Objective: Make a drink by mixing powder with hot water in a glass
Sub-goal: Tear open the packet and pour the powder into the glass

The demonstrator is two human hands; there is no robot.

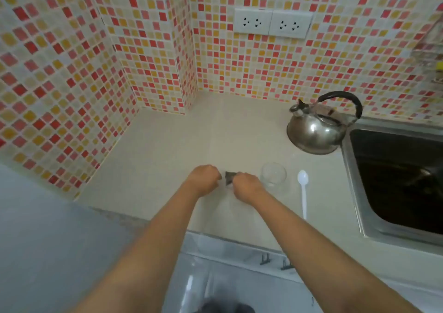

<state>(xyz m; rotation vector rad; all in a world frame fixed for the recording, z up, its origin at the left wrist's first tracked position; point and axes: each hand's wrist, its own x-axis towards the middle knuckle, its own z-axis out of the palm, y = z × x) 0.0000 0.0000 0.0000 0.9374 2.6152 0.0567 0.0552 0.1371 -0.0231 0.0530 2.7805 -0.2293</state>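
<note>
Both hands are over the pale tabletop (167, 149), close together. The left hand (203, 179) and the right hand (247, 188) each pinch one side of a small dark sachet (230, 177), which sits between them; the fingers of both are closed on it. Whether the sachet is torn open cannot be told.

Just beyond the right hand's fingers, to their right, stands an upright clear glass (273, 174), apparently empty. Further right of the glass, apart from it, a white plastic spoon (303, 190) lies flat on the tabletop, bowl pointing away from the person. Well beyond the fingers and to the right, a steel kettle (318, 130) with a black handle stands near the wall, just beside the rim of a sink (354, 193). Two wall sockets (273, 24) are set in the mosaic tiling above.
</note>
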